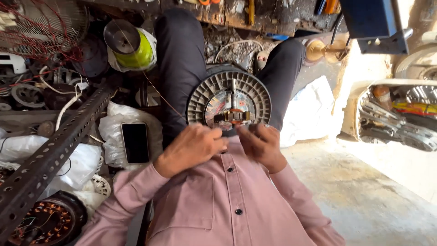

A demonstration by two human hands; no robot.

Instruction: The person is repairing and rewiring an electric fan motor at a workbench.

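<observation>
head view: fan motor housing [228,98] propped between knees on lap. left hand [193,148] and right hand [261,145] both curled, pinching copper winding [233,116] at its lower edge. looks heavy, rigid; wire fragile, grip ribbed rim.

I wear a dusty-pink long-sleeved shirt [227,200] with small dark buttons [238,211] down the front and a chest pocket [186,200]. My trousers [182,59] are dark, perhaps charcoal. My hands are bare.
</observation>
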